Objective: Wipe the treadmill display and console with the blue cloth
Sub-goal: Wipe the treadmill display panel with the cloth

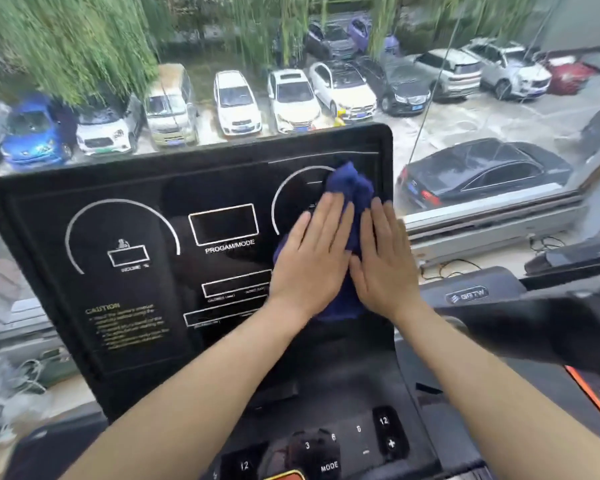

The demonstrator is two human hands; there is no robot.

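Observation:
The black treadmill display stands tilted in front of me, printed with white dials and boxes. A crumpled blue cloth lies against its right side, over the right dial. My left hand is flat on the cloth with fingers together. My right hand presses flat on the cloth beside it, near the display's right edge. Both palms pin the cloth to the panel; most of it is hidden under them. Below, the console shows number keys and a MODE button.
A window behind the display looks down on a car park with several cars and willow branches. The window sill carries cables at the right. A black handlebar reaches in from the right, next to my right forearm.

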